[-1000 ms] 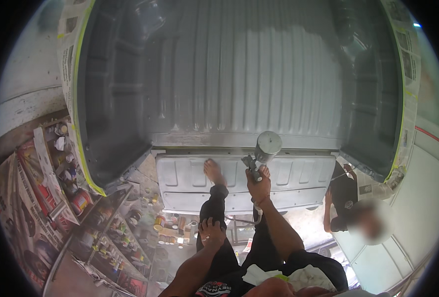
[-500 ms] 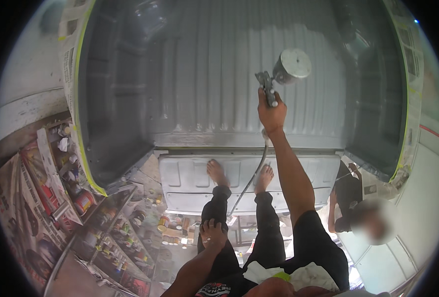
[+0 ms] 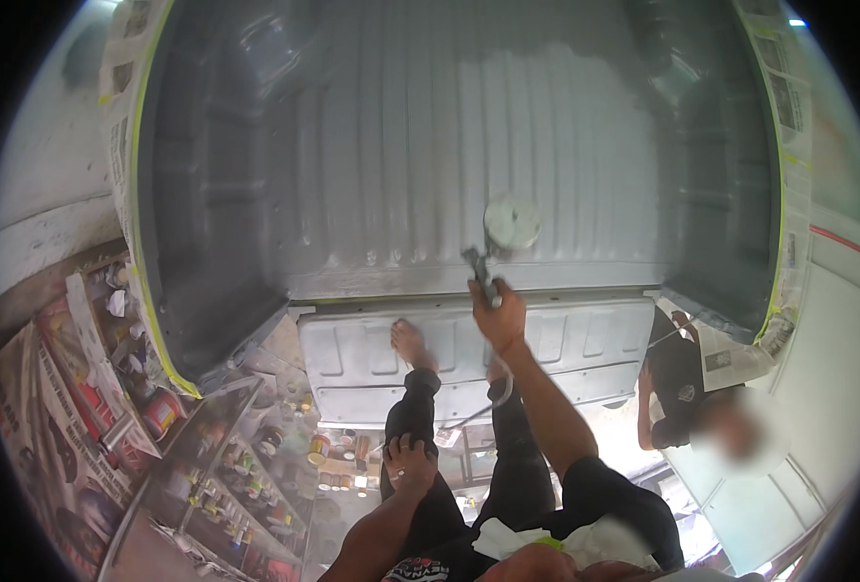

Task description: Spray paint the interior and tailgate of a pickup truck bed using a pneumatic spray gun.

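Above the rear edge of a ribbed grey truck bed [image 3: 382, 194], a spray gun [image 3: 478, 264] is held by the right hand [image 3: 498, 315]. Its handle is wrapped by the fingers, so that the grip is clamped on the gun. A round, pale cup [image 3: 513, 223] is carried at the gun's front and right, over the bed's floor; whether paint is being released cannot be told. Below the wrist, a thin hose [image 3: 507, 386] is seen curving downward past the right leg. The left hand [image 3: 411, 464] is laid on the left leg near the knee, palm down, its fingers slightly apart and wrapped around nothing but lightly bent over the dark trousers [image 3: 413, 407].

On the lowered tailgate [image 3: 585, 339], painted light grey, the bare left foot [image 3: 411, 344] is set; the right foot is mostly hidden behind the right forearm. Across the bed's floor, a lighter grey is met by a darker patch along an uneven border farther forward. Both outer sides of the bed are edged with yellow-green tape [image 3: 180, 380] and covered with newspaper [image 3: 789, 87].

To the left, shelves [image 3: 226, 427] are crowded with cans and small containers, among them a red can [image 3: 163, 412]. Beside the tailgate's right end, another person [image 3: 677, 373] in dark clothes is seen, near large pale panels [image 3: 828, 349].
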`<state>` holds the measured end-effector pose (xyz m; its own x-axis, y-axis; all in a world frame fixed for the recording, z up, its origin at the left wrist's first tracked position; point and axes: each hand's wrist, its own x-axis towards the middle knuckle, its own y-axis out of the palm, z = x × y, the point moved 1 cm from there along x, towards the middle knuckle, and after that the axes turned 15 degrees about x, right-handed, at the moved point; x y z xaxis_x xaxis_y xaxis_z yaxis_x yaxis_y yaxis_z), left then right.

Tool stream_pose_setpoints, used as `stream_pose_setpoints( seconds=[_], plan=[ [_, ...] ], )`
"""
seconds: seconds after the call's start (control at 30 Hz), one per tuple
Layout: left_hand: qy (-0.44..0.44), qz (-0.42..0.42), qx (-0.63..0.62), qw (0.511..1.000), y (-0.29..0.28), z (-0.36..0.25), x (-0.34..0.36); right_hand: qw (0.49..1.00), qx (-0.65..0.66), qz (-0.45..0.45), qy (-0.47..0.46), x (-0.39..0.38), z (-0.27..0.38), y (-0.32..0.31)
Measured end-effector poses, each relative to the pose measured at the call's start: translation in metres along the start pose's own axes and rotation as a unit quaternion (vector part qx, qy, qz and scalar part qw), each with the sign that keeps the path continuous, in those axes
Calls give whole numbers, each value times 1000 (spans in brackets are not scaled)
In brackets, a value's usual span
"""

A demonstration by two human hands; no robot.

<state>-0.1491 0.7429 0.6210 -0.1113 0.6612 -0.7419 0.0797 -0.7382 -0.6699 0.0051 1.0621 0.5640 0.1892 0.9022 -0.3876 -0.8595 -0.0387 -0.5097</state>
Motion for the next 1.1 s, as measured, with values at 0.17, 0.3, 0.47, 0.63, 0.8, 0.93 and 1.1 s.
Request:
stream_pose_setpoints(
  seconds=[0.17, 0.3, 0.47, 0.63, 0.8, 0.93, 1.1],
  plan=[
    [-10, -5, -6, 1000, -2, 0, 3, 996, -82, 23, 10, -79, -59, -4],
    [-5, 14, 1, 1000, -4, 0, 4, 993, -93, -26, -64, -93, -75, -3],
    [-10, 13, 0, 1000, -5, -1, 3, 996, -39, -75, 33, -24, -36, -9],
    [1, -9, 15, 1000, -5, -2, 2, 990, 37, -111, -77, 76, 39, -13],
    [-7, -2, 7, 1000, -2, -2, 0, 983, 52, -126, -120, 139, 87, -18],
    [0, -39, 14, 999, 1, -5, -3, 975, 60, -141, -157, 154, 95, -18],
    [-8, -3, 14, 1000, 2, -7, -3, 990, 47, -102, -89, 125, 72, -19]
  ],
)
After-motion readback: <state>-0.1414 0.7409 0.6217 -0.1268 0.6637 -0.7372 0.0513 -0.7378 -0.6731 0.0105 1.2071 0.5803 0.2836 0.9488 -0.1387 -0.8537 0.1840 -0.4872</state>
